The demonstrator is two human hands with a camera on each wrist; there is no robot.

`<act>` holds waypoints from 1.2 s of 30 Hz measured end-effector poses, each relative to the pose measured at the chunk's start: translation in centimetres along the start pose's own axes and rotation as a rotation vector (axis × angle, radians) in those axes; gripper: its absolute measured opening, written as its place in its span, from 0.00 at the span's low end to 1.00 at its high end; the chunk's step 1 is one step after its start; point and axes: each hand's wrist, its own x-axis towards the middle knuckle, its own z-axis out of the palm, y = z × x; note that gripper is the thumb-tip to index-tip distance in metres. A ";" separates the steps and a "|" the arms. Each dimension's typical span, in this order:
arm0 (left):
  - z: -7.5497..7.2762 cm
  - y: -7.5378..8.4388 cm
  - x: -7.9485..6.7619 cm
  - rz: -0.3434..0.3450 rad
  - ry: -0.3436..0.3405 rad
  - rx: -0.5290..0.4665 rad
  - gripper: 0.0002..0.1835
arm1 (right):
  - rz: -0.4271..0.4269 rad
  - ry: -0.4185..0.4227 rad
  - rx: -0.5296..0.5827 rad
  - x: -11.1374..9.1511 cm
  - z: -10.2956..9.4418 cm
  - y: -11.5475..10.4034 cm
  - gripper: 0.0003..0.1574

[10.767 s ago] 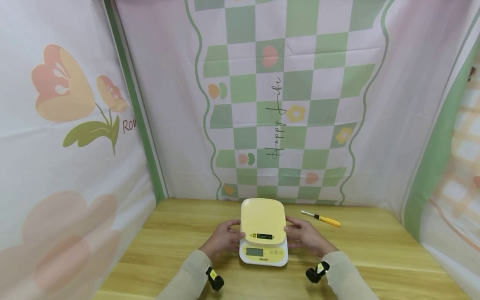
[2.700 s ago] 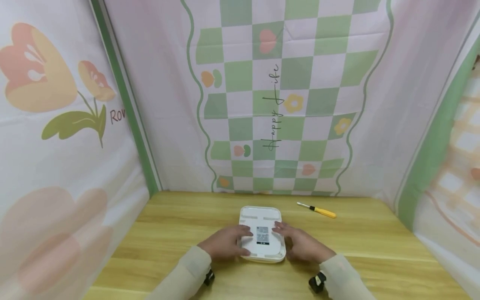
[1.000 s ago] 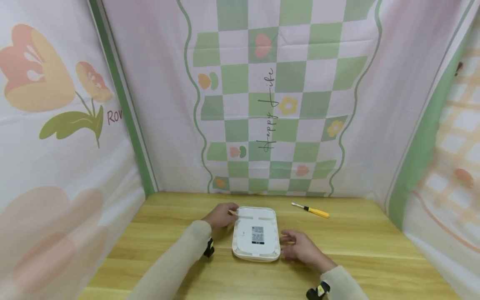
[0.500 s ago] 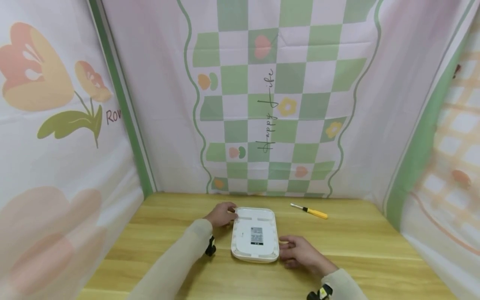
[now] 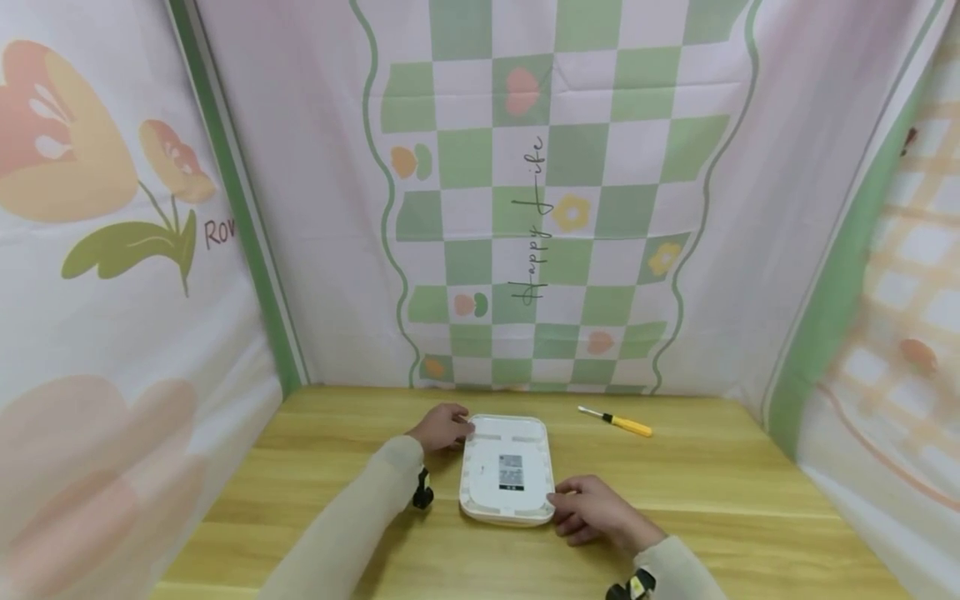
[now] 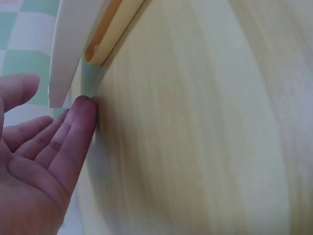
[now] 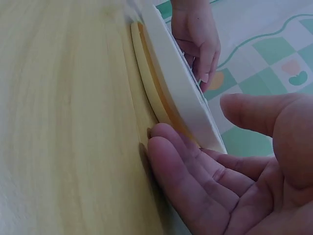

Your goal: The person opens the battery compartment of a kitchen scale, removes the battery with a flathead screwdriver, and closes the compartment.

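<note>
A kitchen scale [image 5: 487,487] lies upside down on the wooden table, its white underside and grey label facing up. Its yellow weighing plate [image 7: 146,73] is beneath, against the tabletop. My left hand [image 5: 441,427] is at the scale's far left corner; in the left wrist view its fingers [image 6: 73,142] extend just beyond the white casing, thumb apart. At the near right corner, my right hand [image 5: 596,510] has its fingertips [image 7: 164,152] low by the yellow plate's edge. Its thumb stands off the casing in the right wrist view. The display side is hidden.
A flat-bladed screwdriver [image 5: 626,425] with a yellow handle lies to the right, behind the scale. Patterned cloth [image 5: 517,208] hangs at the back and both sides of the table [image 5: 330,417].
The scale, earlier upright with its yellow plate on top, has been turned over. My left hand has moved to its far corner; my right hand has left the underside for the near right corner.
</note>
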 end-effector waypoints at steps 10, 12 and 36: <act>0.6 0.2 0.5 -0.026 -0.007 -0.020 0.26 | 0.021 0.057 -0.001 0.4 0.8 0.4 0.23; 0.7 0.1 0.6 -0.042 -0.009 -0.025 0.26 | 0.017 0.062 0.008 0.4 0.9 0.5 0.24; 1.8 0.9 0.5 -0.182 0.054 -0.183 0.18 | 0.016 0.031 0.101 0.9 1.5 0.8 0.20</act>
